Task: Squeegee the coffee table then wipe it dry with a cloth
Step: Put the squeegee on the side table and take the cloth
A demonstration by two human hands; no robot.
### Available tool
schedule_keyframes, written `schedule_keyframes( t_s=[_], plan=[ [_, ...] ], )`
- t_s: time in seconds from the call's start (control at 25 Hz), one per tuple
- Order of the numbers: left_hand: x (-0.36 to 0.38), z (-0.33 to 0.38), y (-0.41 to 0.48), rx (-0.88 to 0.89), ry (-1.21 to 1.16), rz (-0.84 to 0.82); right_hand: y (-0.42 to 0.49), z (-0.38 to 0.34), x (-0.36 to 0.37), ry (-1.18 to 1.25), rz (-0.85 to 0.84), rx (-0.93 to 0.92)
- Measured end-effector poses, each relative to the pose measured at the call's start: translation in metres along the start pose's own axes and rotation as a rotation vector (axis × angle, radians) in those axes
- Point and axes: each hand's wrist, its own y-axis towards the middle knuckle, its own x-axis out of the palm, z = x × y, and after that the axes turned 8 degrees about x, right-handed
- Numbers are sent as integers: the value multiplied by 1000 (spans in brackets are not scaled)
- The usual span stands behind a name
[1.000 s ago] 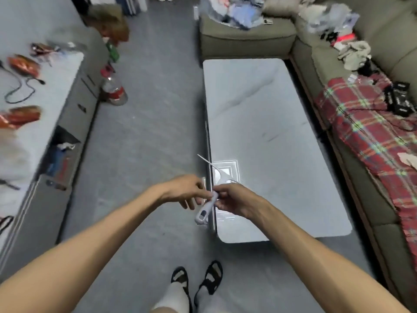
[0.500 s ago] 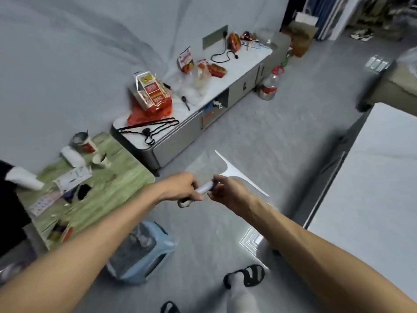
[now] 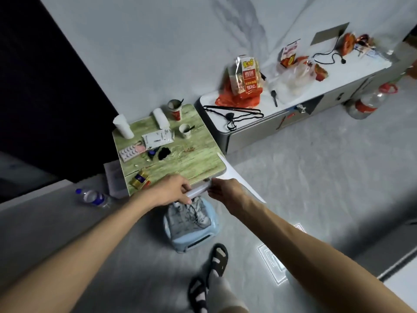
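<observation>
I hold a white squeegee (image 3: 232, 175) in front of me, its long thin blade running diagonally from the green table's edge down to the right. My left hand (image 3: 171, 190) grips the pale handle. My right hand (image 3: 225, 192) pinches the handle's neck just below the blade. Only a sliver of the coffee table (image 3: 401, 281) shows at the bottom right corner. A grey cloth (image 3: 191, 219) lies crumpled on a light blue stool (image 3: 196, 241) just below my hands.
A small green wood-grain table (image 3: 198, 159) holds cups, a paper roll and packets. A low white cabinet (image 3: 255, 129) carries snack bags, hangers and a cable. A water bottle (image 3: 93, 197) lies on the floor at left, a large jug (image 3: 367, 103) at right. My sandalled feet (image 3: 216, 263) stand below.
My view has swung left, away from the coffee table toward the green table and stool. Both hands still hold the squeegee, now above the stool with the cloth.
</observation>
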Motion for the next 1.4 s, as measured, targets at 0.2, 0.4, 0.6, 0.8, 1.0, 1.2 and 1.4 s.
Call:
schedule_keyframes(
  t_s=[0.2,0.4,0.6,0.8,1.0,1.2,1.4],
  plan=[
    [-27,-79,38,-99,-38,56,77,-17,62,-96,3,50],
    [-43,-163,110,-106,-48,47,181,-22,118,-177,84,47],
    [-19,-300,242,-58,5,16,359,15,167,-265,232,30],
    [0,-394,352,-45,53,101,499,44,201,-244,382,-70],
    [24,-432,390,-86,106,90,543,74,215,-332,485,-93],
    [21,-407,378,31,151,84,516,75,194,-264,416,-109],
    [58,-348,338,407,128,-63,445,144,91,-257,607,-50]
  ],
)
